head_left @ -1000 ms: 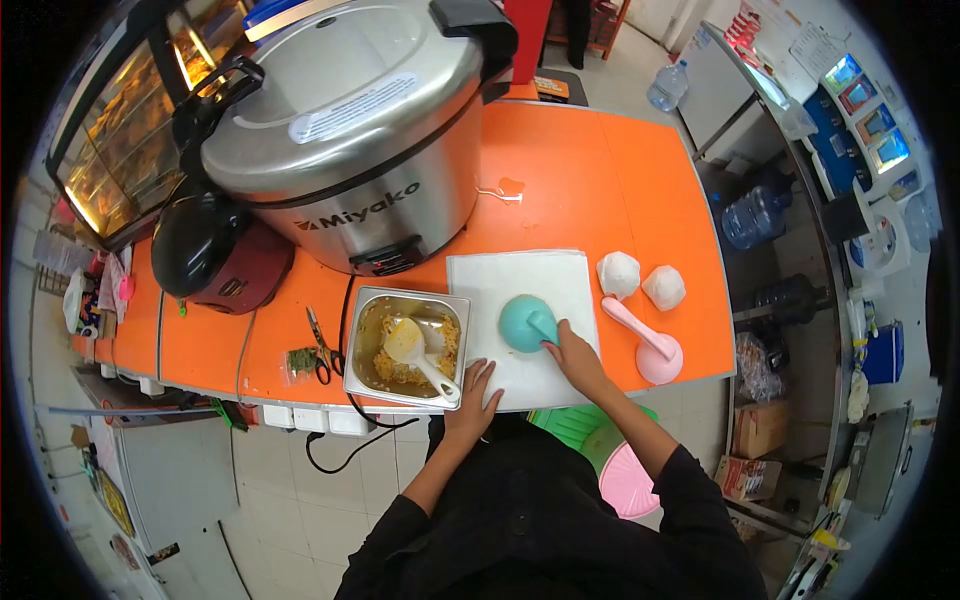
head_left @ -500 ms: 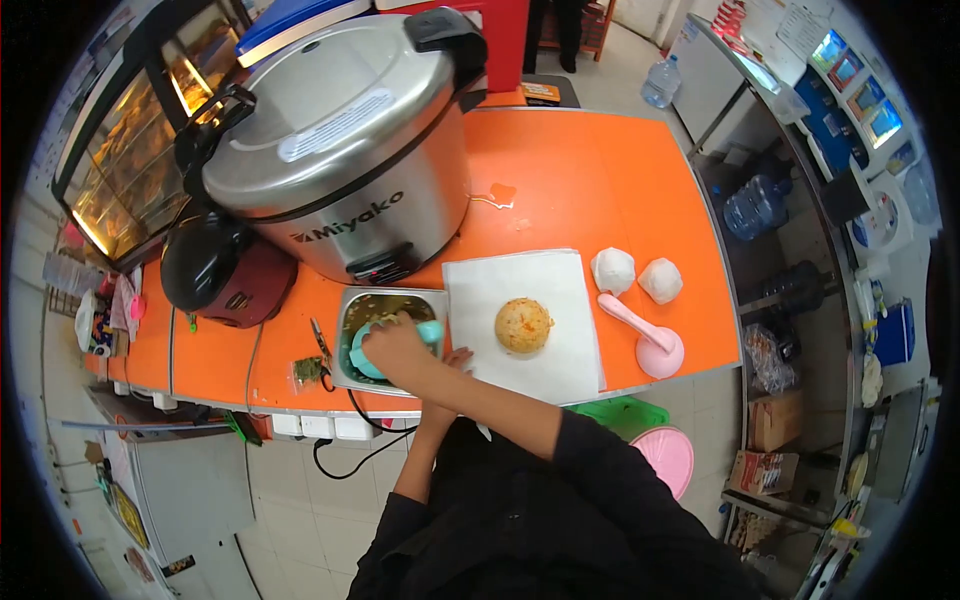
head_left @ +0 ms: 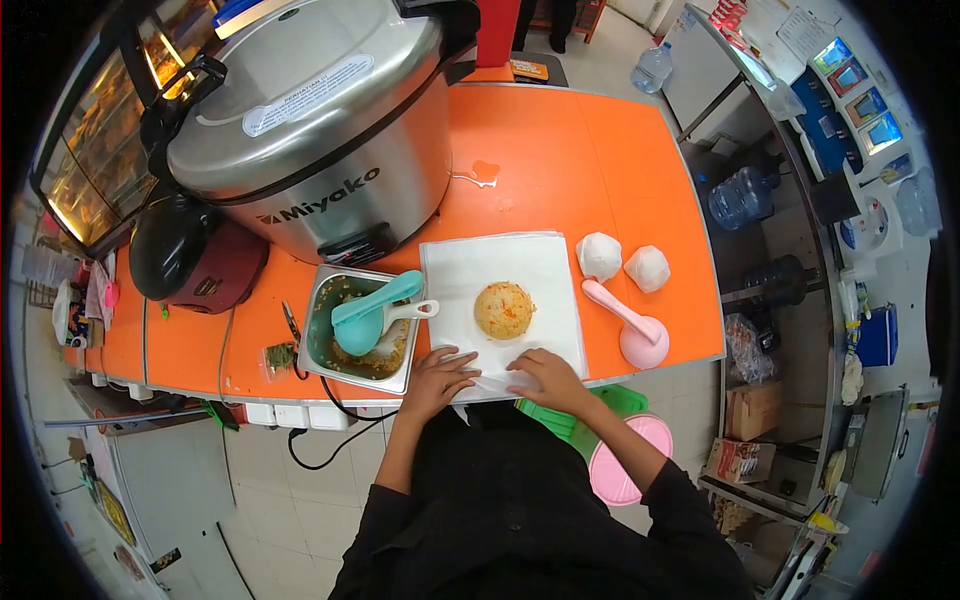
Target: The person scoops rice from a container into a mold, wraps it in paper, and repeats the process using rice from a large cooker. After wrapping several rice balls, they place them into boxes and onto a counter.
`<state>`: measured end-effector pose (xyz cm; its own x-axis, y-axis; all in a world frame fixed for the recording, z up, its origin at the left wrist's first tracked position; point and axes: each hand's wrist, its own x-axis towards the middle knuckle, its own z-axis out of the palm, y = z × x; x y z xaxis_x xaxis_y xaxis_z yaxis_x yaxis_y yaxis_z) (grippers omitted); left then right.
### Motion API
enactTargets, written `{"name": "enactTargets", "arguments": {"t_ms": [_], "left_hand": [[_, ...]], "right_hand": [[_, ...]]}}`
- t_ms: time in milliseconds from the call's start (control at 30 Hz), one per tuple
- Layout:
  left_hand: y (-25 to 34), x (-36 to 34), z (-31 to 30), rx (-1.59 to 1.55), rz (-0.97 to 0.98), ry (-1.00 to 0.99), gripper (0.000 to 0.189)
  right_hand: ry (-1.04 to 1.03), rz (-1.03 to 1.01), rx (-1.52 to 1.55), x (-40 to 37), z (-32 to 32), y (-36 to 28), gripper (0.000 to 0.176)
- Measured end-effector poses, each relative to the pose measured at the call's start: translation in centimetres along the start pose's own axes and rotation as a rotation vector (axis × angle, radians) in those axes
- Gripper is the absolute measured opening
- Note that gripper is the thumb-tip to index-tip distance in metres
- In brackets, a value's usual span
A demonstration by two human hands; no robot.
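A round mound of orange-flecked rice [head_left: 505, 311] sits on white paper sheets [head_left: 450, 290] at the middle of the orange table. At the paper's near edge, my left hand [head_left: 438, 384] rests with its fingers spread. My right hand [head_left: 552, 381] touches the same edge further right, its fingers and thumb apart. Between them the paper is wrinkled. Left of the paper, a metal container [head_left: 312, 345] holds food, a turquoise scoop [head_left: 365, 315] and a white-handled utensil [head_left: 412, 310]. Two white wrapped bundles [head_left: 599, 256] [head_left: 648, 269] and a pink ladle [head_left: 643, 341] are at the right.
A large Miyako rice cooker [head_left: 350, 200] stands behind the container, with a smaller dark red cooker [head_left: 205, 265] at its left. Scissors [head_left: 292, 325] and a small green packet [head_left: 279, 358] lie near the front edge. A person's legs show at the back.
My right hand has left the container and moved right to the paper's near edge, letting go of the turquoise scoop. My left hand now shows fully on the paper. The view has shifted.
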<state>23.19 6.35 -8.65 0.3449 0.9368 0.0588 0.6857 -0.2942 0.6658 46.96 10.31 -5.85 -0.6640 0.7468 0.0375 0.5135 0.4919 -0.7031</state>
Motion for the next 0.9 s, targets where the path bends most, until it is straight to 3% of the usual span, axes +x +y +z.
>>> {"name": "enactTargets", "arguments": {"t_ms": [133,200,233,300,367,433,500,567,600,667,700,767,800,867,900], "left_hand": [[1.8,-0.2,0.1,-0.020,-0.099,-0.011,0.024],[3.5,-0.3,0.5,0.218,-0.005,0.341,0.021],[3.5,-1.5,1.3,0.218,-0.009,0.342,0.021],[3.3,-3.6,2.9,0.132,0.302,0.274,0.023],[2.4,-3.2,3.8,0.074,0.244,0.212,0.025],[1.4,-2.2,4.5,0.192,-0.196,0.209,0.027],[1.2,-1.7,4.9,0.185,-0.191,0.257,0.032],[2.0,-1.4,4.7,-0.273,-0.362,0.345,0.036],[1.4,-1.5,5.3,-0.270,-0.359,0.346,0.036],[-0.1,-1.8,7.3,-0.922,-0.350,0.504,0.042],[0.7,-1.3,6.6,-0.927,-0.344,0.504,0.042],[3.6,-0.2,3.6,-0.404,-0.410,0.732,0.037],[3.3,-0.4,2.7,-0.405,-0.406,0.738,0.037],[1.3,-2.6,0.4,-0.114,-0.118,0.372,0.034],[-0.2,-3.2,0.1,-0.112,-0.116,0.374,0.034]], "right_hand": [[-0.119,-0.032,-0.129,1.9,2.0,-0.2,0.018],[-0.053,0.019,-0.067,2.1,1.8,0.2,0.015],[0.011,0.069,-0.010,2.2,1.2,-0.3,0.012],[0.109,0.020,0.009,1.9,0.9,-0.7,0.007],[0.158,-0.193,-0.035,0.6,1.9,-0.2,0.020],[0.154,-0.188,-0.151,0.3,2.5,-0.5,0.021],[0.146,-0.179,-0.271,-0.7,3.2,-0.7,0.023],[0.156,-0.173,-0.285,-1.9,4.6,-0.5,0.024],[0.168,-0.206,-0.320,-2.5,4.7,-0.9,0.023],[0.093,-0.195,-0.353,-4.1,4.7,-1.6,0.024],[0.012,-0.185,-0.387,-4.7,4.5,-1.7,0.024],[0.055,-0.174,-0.409,-5.3,3.4,-1.6,0.028],[0.116,-0.102,-0.401,-5.6,2.5,-1.4,0.030],[0.174,-0.028,-0.387,-6.7,1.0,-0.2,0.032],[0.180,0.069,-0.291,-7.2,-0.1,1.2,0.026]]}}
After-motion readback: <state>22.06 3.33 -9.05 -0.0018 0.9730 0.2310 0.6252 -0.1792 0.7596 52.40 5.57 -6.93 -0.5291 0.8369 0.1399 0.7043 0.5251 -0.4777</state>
